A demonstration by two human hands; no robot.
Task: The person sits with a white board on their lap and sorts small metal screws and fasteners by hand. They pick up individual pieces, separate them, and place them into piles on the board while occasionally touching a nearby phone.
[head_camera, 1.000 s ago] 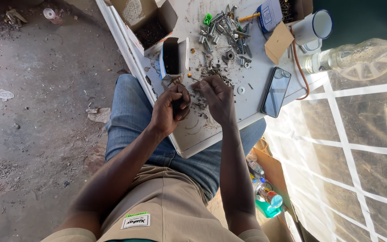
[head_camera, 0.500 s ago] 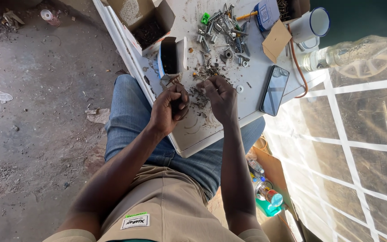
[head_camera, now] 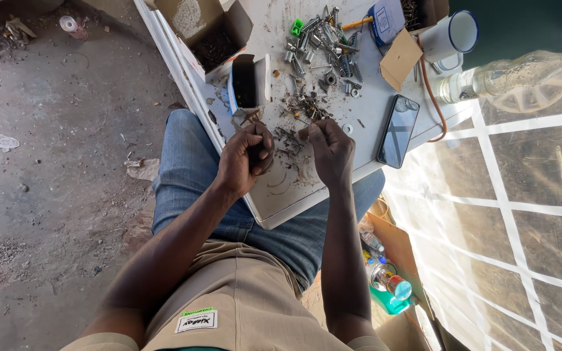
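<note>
Near the middle of the frame, the person's left hand (head_camera: 245, 158) is curling into a loose fist, fingers folded in over a few small dark screws (their exact number is too small to tell) above the white board (head_camera: 281, 195) lying across the lap. Just to its right, the right hand (head_camera: 330, 151) is hovering with thumb and forefinger pressed together, pinching something tiny at the fingertips, right beside the scattered pile of rusty screws (head_camera: 297, 123) between the two hands. Above that pile, toward the top centre, a heap of silvery bolts and springs (head_camera: 323, 45) is lying on the board near a green plastic piece (head_camera: 297, 26). A black smartphone (head_camera: 398, 130) is resting at the board's right edge, a white enamel mug (head_camera: 449, 38) is standing at the upper right, and an open cardboard box (head_camera: 206, 32) is sitting at the upper left.
</note>
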